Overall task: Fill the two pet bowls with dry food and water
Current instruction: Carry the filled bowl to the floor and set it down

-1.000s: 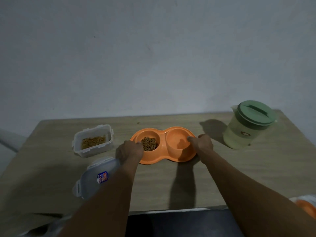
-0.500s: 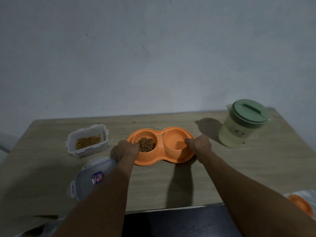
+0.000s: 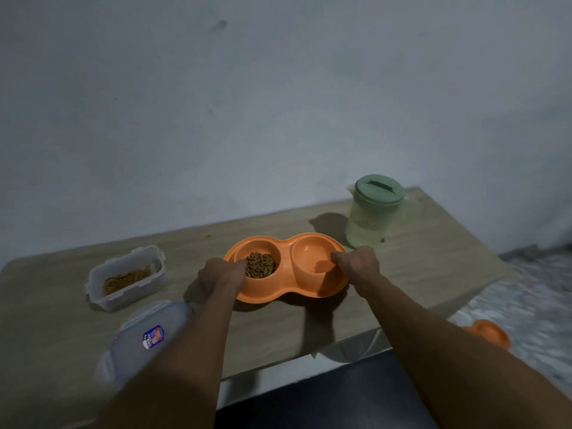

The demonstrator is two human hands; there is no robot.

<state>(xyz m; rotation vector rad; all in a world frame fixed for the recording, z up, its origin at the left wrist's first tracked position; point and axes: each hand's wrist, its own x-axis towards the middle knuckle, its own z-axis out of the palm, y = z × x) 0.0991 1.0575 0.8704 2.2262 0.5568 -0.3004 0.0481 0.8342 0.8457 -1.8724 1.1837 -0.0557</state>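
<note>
Double bowl (image 3: 284, 294) sits just left of jug (image 3: 373, 212); left hand (image 3: 216, 274) & right hand (image 3: 359, 263) curl fingers over its end rims. Prob light, stiff plastic w/ loose kibble (image 3: 260, 264): grip both ends, keep lvl.

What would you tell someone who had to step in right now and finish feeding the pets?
Hands: left hand grips the bowl by its left rim; right hand grips the right rim.
Things: bowl mid-table; jug behind it, capped; open food box to the left, box lid nearer the edge.
Done: kibble is in the left compartment.
Left: I cannot tell if the right compartment holds water. Check it, and pour from the jug if not.
</note>
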